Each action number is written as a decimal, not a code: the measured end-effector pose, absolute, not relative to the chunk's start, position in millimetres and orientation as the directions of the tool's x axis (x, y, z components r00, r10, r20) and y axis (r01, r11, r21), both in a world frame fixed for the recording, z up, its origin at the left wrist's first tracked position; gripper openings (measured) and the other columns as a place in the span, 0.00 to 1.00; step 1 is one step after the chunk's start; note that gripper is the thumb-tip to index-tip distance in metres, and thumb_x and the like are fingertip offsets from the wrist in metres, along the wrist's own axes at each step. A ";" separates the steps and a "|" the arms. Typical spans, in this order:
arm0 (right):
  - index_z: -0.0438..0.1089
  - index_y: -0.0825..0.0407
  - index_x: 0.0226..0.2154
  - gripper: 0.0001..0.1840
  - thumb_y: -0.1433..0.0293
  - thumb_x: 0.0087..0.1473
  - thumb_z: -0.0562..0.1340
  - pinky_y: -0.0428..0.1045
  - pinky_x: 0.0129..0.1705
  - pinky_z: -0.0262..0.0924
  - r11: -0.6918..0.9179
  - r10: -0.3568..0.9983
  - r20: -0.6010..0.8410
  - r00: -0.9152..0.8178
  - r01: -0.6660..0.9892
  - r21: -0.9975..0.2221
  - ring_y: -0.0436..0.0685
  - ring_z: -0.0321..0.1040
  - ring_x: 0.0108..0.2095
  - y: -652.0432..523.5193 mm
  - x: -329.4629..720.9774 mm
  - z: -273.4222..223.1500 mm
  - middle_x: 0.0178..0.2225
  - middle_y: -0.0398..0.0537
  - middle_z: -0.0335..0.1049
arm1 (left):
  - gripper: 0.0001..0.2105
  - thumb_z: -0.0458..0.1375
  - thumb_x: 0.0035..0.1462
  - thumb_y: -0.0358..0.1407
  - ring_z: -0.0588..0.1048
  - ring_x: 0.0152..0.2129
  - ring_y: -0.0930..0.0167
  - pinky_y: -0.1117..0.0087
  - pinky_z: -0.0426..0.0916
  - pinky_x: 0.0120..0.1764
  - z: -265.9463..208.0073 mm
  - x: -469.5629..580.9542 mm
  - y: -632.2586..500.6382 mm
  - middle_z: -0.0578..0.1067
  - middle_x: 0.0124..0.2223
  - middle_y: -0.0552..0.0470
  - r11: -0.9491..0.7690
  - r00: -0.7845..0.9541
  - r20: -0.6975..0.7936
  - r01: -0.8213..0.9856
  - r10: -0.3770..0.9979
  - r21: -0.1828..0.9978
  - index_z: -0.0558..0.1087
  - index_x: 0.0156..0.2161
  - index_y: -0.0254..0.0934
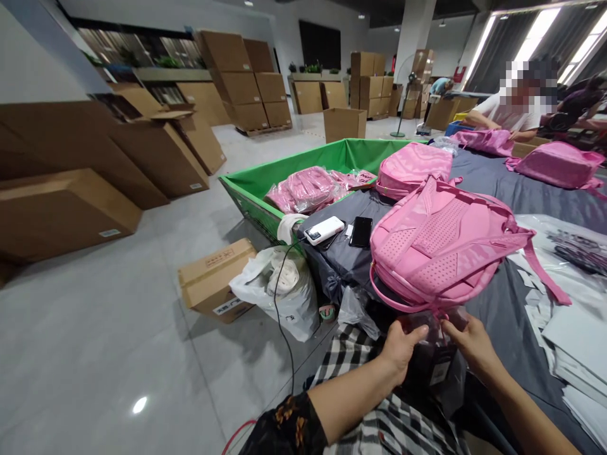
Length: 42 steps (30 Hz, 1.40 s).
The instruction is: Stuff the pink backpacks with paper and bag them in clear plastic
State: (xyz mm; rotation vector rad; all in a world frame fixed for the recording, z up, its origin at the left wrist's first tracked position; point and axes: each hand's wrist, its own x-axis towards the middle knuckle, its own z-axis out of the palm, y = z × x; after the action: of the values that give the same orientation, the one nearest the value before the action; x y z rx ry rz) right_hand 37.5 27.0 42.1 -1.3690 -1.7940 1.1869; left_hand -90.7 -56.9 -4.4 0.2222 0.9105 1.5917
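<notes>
A pink backpack (pixel 436 243) lies on the grey cloth-covered table, its padded back and straps facing up. Just below its near edge, my left hand (pixel 401 347) grips one side of a clear plastic bag (pixel 448 388) between thumb and fingers. The other side is pinched in my right hand (pixel 472 344), close to a small pink loop on the backpack. Something dark with a white label (pixel 440 373) shows through the plastic; its kind is unclear. Behind this backpack sits a second pink backpack (pixel 415 167).
A green-lined bin (pixel 256 170) holds pink bags in plastic. On the table are a white power bank (pixel 325 230), a black phone (pixel 361 232) and white papers (pixel 576 335). A cable (pixel 279 316) hangs down left. Across the table, a person (pixel 507 117) handles a pink bag.
</notes>
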 end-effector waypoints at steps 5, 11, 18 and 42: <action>0.72 0.54 0.29 0.25 0.49 0.39 0.68 0.51 0.31 0.64 0.081 0.936 -0.082 -0.342 0.437 -0.896 0.58 0.68 0.27 28.3 40.5 43.1 0.26 0.49 0.75 | 0.20 0.72 0.38 0.31 0.79 0.33 0.65 0.61 0.72 0.44 -1.2 -76.9 -39.0 0.81 0.36 0.45 0.101 -0.277 -0.552 -0.825 0.787 0.557 0.74 0.39 0.32; 0.75 0.52 0.29 0.33 0.41 0.56 0.55 0.49 0.33 0.66 0.356 0.886 0.073 -0.458 0.570 -0.741 0.60 0.72 0.30 34.3 56.2 52.2 0.28 0.50 0.75 | 0.13 0.63 0.39 0.23 0.75 0.23 0.72 0.71 0.68 0.29 4.1 -76.2 -27.2 0.79 0.30 0.52 0.083 -0.303 -0.651 -0.867 0.696 0.492 0.73 0.35 0.34; 0.79 0.49 0.34 0.23 0.55 0.67 0.53 0.45 0.23 0.48 0.613 0.653 0.588 -0.477 0.789 -0.040 0.49 0.67 0.26 15.1 47.1 77.7 0.30 0.47 0.74 | 0.10 0.65 0.34 0.26 0.70 0.19 0.73 0.72 0.63 0.23 17.9 -75.8 -11.9 0.76 0.23 0.53 0.179 -0.183 -0.685 -0.889 0.705 0.422 0.76 0.29 0.34; 0.68 0.55 0.43 0.07 0.74 0.67 0.55 0.52 0.41 0.55 0.703 0.401 0.642 -0.653 0.669 0.241 0.57 0.72 0.39 -30.5 21.8 42.0 0.36 0.49 0.78 | 0.08 0.67 0.34 0.31 0.75 0.27 0.68 0.68 0.69 0.34 8.6 -75.2 -27.1 0.80 0.28 0.48 0.041 -0.296 -0.491 -0.825 0.819 0.564 0.79 0.26 0.33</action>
State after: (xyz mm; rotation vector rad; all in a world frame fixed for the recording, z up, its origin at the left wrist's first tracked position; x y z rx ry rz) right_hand 21.8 -30.5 42.0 -0.8151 -2.3496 -0.6310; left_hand -75.2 -27.1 8.6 -0.0079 0.9538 1.6101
